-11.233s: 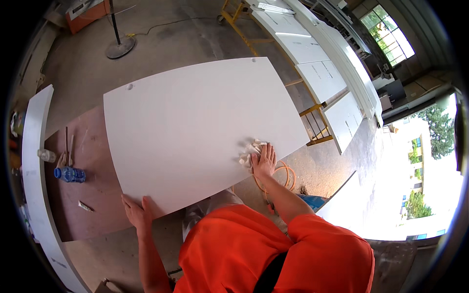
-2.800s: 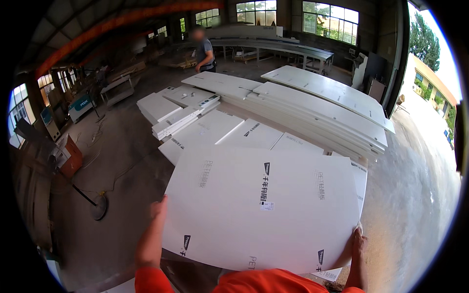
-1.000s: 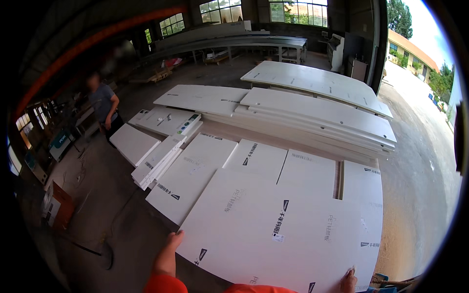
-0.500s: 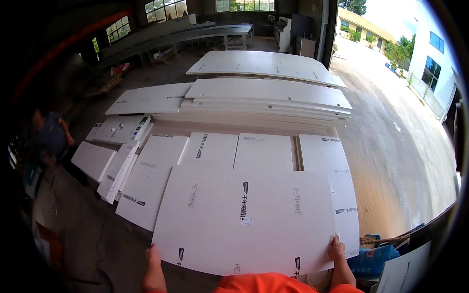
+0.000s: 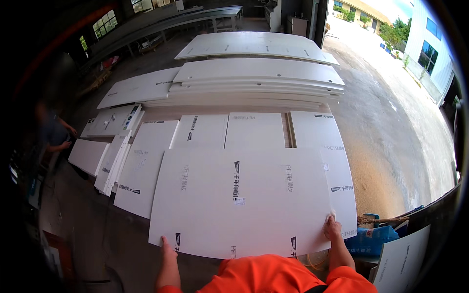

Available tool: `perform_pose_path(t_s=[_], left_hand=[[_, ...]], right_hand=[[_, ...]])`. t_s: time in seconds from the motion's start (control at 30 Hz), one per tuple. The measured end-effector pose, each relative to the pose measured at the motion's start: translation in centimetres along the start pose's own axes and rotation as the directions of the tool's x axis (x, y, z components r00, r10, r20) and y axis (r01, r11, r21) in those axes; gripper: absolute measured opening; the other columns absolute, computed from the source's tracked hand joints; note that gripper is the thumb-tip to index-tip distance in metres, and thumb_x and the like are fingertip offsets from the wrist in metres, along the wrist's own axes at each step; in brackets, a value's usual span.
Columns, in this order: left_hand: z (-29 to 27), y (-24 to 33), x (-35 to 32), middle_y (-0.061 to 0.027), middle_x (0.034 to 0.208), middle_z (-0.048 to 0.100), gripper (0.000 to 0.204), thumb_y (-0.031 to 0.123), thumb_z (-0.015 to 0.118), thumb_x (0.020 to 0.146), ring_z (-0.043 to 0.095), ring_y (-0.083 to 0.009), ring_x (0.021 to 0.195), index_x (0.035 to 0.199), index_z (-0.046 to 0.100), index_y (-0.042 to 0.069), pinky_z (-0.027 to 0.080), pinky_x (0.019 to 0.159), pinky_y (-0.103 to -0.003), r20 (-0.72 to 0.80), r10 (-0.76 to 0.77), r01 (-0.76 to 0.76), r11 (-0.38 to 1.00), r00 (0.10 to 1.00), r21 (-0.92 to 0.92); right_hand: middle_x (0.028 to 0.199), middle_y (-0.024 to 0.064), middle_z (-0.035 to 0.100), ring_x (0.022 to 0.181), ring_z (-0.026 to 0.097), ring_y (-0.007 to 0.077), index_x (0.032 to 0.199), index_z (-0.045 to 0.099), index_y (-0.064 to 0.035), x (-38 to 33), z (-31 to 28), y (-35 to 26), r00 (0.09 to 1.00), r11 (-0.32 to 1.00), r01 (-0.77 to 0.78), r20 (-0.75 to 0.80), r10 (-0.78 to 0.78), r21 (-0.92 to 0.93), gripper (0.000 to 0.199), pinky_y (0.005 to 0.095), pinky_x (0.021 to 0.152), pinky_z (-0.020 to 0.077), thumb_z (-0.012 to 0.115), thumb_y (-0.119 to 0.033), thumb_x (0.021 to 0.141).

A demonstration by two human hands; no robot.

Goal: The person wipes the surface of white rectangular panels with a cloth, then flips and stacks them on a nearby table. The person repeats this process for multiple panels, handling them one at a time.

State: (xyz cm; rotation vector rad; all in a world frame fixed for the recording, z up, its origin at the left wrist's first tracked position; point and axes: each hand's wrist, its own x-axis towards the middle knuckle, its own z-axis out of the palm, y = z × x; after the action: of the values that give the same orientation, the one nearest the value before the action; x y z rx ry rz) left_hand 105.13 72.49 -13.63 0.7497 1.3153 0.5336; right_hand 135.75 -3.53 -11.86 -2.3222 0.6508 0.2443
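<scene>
Concrete floor runs through a dim workshop toward a bright doorway at the upper right, and most of it is covered with white panels laid flat, presumably so their filmed faces stay clean and easy to sort. Held over them, near the person's chest, is a large white panel with small dark markings printed on its protective film. The left hand grips its near left corner, fingers curled under the edge with the thumb side on top; the right hand clamps the near right edge, pinching what looks like a pale cloth against the board, though that is too small to be sure of. Taking it by both near corners keeps so wide a sheet level and under control. Below lie a row of similar printed panels side by side, a stack of long boards farther back, and narrow offcuts at the left. Another person stands at the far left. A blue crate sits by the right hand.
</scene>
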Motion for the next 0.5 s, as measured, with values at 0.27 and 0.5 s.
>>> perform_pose_path(t_s=[0.27, 0.5], left_hand=[[-0.2, 0.1, -1.4, -0.0160, 0.131, 0.067, 0.070, 0.055, 0.067, 0.096, 0.069, -0.0341, 0.112, 0.134, 0.058, -0.004, 0.057, 0.092, -0.051, -0.162, 0.028, -0.034, 0.999, 0.986, -0.033], [1.0, 1.4, -1.0, -0.0163, 0.130, 0.068, 0.066, 0.046, 0.071, 0.096, 0.070, -0.0343, 0.110, 0.135, 0.057, -0.005, 0.057, 0.092, -0.051, -0.169, -0.005, -0.011, 0.996, 0.986, -0.089]], right_hand=[[0.106, 0.0255, 0.072, 0.088, 0.071, 0.0312, 0.115, 0.066, 0.0165, -1.2, 0.4, -1.7, 0.991, 0.945, 0.011, 0.124, -0.054, 0.326, 0.059, 0.0406, 0.078, 0.0555, 0.060, -0.040, 0.102], [0.093, 0.0242, 0.072, 0.083, 0.070, 0.0326, 0.103, 0.069, 0.0170, -0.1, 0.5, -1.2, 0.989, 0.979, -0.100, -0.089, 0.117, 0.180, 0.064, 0.0418, 0.076, 0.0540, 0.062, -0.047, 0.098]])
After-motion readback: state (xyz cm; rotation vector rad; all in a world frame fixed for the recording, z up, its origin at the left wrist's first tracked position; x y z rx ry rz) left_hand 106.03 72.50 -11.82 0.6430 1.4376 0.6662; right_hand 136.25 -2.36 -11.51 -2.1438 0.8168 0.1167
